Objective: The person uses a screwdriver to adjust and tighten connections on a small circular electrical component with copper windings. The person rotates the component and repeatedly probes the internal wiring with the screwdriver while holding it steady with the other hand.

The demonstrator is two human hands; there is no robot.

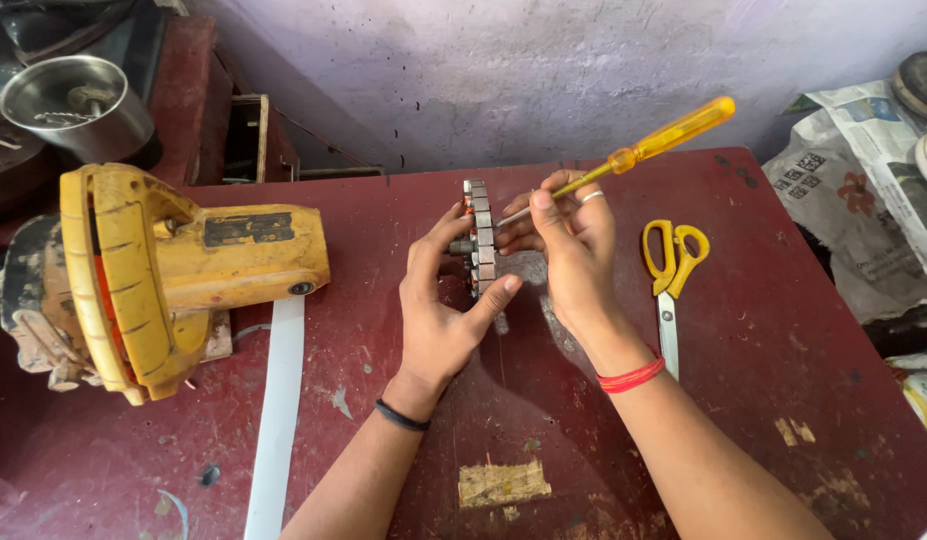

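Stator (478, 238) is being held upright on the desk (784, 340) in the left hand (446, 300), grip pinching it. Screwdriver (644, 148) is being pinched in the right hand (572, 245), tip at the rim: prying step, steady bracing likely needed.

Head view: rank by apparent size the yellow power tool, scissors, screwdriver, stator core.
1. yellow power tool, clearly largest.
2. yellow-handled scissors and amber-handled screwdriver, held in the right hand: similar length, too close to rank.
3. stator core, seen edge-on in the left hand, smallest as seen.
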